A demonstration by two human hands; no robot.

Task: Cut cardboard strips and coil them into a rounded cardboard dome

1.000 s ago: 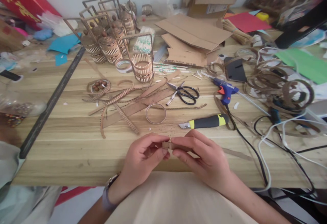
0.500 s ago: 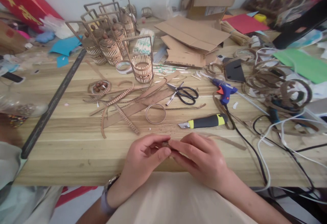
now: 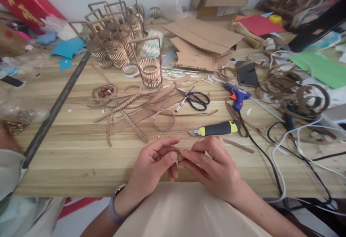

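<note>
Close to the table's front edge, my left hand (image 3: 155,163) and my right hand (image 3: 212,166) meet with fingers closed on a small brown cardboard coil (image 3: 178,155). Its thumb and fingers let my left hand pinch one side, while the right fingertips press the other. A thin brown cardboard strip (image 3: 239,145) trails out behind my right hand; it appears to run into the coil, though my hand hides the join. Just beyond lie a utility knife (image 3: 216,128) with its blade out, a thin ring (image 3: 164,120) and black-handled scissors (image 3: 197,100).
Corrugated cardboard strips (image 3: 132,103) and a small dish of brown balls (image 3: 105,91) lie left of centre. Several handled stick baskets (image 3: 117,53) stand behind. A blue glue gun (image 3: 238,94), cables and cardboard coils (image 3: 310,98) crowd the right. Another person's sleeve (image 3: 10,168) shows at left.
The trailing strip has slid left toward my hands. My left fingers have shifted, with lower ones now showing beneath the coil, and my right knuckles have risen slightly.
</note>
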